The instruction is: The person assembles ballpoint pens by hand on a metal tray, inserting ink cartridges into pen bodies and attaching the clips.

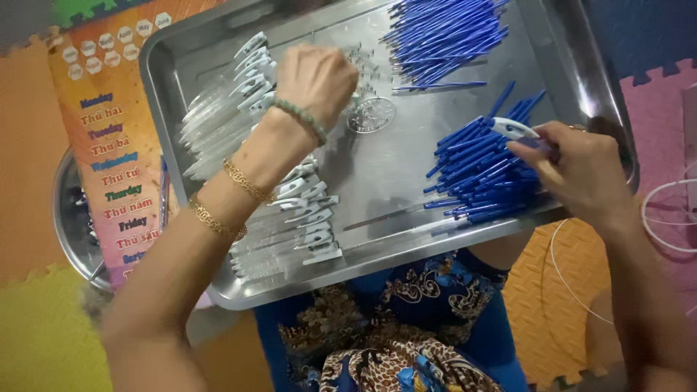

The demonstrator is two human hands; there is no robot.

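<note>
The left hand (316,76) is curled shut over clear barrels (225,116) in the tray (392,167); whether it holds one, I cannot tell. The right hand (577,170) pinches a pen (519,132) above blue refills (479,178).

Floor: covered by interlocking foam mats (36,181) in orange, yellow, pink.
Left: a poster (116,152) is laid flat.
Right: white cable (664,218) is seen.
</note>
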